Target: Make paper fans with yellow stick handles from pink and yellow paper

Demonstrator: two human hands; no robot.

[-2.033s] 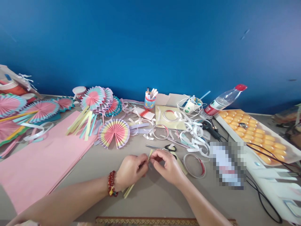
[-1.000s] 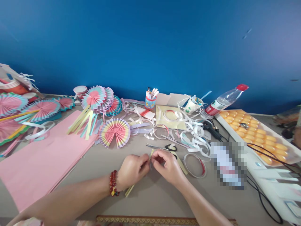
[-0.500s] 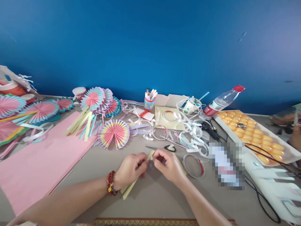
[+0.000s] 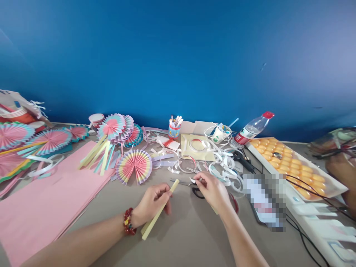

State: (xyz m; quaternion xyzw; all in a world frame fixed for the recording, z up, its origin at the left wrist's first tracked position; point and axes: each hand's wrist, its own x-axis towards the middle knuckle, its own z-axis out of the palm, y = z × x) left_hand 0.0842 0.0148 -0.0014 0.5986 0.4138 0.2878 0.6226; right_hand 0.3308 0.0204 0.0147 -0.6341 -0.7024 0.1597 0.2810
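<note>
My left hand [image 4: 151,204] is closed around pale yellow paper strips [image 4: 152,227], which slant up between thumb and fingers. My right hand [image 4: 213,192] pinches a small white scrap [image 4: 192,180], perhaps tape backing. Just below that scrap lie scissors [image 4: 197,193] with black handles, partly covered by the right hand. Behind my left hand rests a pleated paper fan [image 4: 135,166] in pink, yellow and lilac. A roll of tape with a red inner ring [image 4: 235,204] is mostly hidden by my right wrist.
Pink paper sheets [image 4: 52,200] cover the left side, with finished fans [image 4: 112,126] behind. Curled white strips [image 4: 228,165], a glue gun [image 4: 243,161], a tilted bottle [image 4: 251,129] and a phone [image 4: 264,202] lie right. Another person's hand [image 4: 340,174] shows at the right edge.
My right hand has moved right, away from the strips, with a small white scrap in its fingers. My left hand keeps hold of the strips. The view has shifted slightly.
</note>
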